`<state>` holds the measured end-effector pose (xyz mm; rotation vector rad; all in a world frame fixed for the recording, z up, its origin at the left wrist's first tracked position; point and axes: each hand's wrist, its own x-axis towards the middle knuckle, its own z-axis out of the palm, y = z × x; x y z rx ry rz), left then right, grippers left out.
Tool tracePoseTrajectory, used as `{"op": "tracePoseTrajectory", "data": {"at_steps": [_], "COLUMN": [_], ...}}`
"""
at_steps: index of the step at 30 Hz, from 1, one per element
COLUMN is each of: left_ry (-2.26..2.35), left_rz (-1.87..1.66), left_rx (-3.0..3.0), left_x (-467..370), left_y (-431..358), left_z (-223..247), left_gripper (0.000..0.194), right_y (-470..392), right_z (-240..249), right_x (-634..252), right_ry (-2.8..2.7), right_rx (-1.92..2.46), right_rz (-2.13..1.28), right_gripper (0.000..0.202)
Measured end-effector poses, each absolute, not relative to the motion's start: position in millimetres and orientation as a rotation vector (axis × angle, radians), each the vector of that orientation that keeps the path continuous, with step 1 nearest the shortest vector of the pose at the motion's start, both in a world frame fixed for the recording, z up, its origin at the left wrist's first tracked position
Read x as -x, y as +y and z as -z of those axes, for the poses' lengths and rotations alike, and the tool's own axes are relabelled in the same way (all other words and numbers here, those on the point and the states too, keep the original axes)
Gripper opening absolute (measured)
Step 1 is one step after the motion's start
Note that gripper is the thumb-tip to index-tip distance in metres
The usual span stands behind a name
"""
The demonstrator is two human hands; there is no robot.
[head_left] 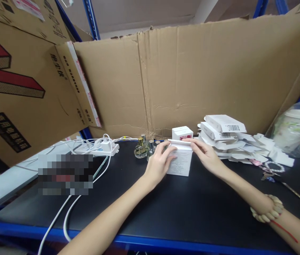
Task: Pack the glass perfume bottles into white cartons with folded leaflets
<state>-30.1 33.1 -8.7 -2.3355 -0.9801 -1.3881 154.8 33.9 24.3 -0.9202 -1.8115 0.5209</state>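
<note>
Both hands, left (158, 163) and right (205, 153), grip a small white carton (180, 161) (contents hidden, top flap open) standing upright on the black worktop (166, 209), long axis vertical, beside glass bottles (146, 148).

My left hand (158, 163) and right hand (205, 154) frame a white carton (181, 161) covered in fine grey print. Behind it — a white box (182, 132) with a red label. The flat cartons (223, 132) are white with black barcodes. The tabletop (166, 209) is black, edged blue; the cardboard wall (205, 74) plain brown; my bracelet (268, 213) cream-beaded; the cables (70, 209) white.
</note>
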Motion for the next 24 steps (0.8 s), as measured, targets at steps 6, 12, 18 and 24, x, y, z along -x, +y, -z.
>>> {"op": "tracePoseTrajectory", "data": {"at_steps": [6,12,18,24], "left_ry": [-0.977,-1.074,-1.351,-1.665], "left_rz": [1.588,1.581,2.016,1.993], "left_rx": [2.399,2.482,2.531,2.587], "left_x": [26.9,27.1,17.5,8.4], "left_y": [31.6,28.0,30.3,24.5], "left_z": [9.9,5.7,17.6,18.0], "left_gripper": [0.014,0.011,0.061,0.061], "right_y": [32.7,25.7,32.2,35.9], "right_z": [-16.2,-17.5,-47.6,-55.7], "right_x": [-154.8,-160.9,-161.2,-161.9], "right_ry": [-1.695,-1.677,-2.225,-2.424], "right_rx": [0.905,0.922,0.93,0.891], "right_rz": [-0.576,0.118,0.456,0.415], "right_gripper": [0.036,0.013,0.019,0.021]}}
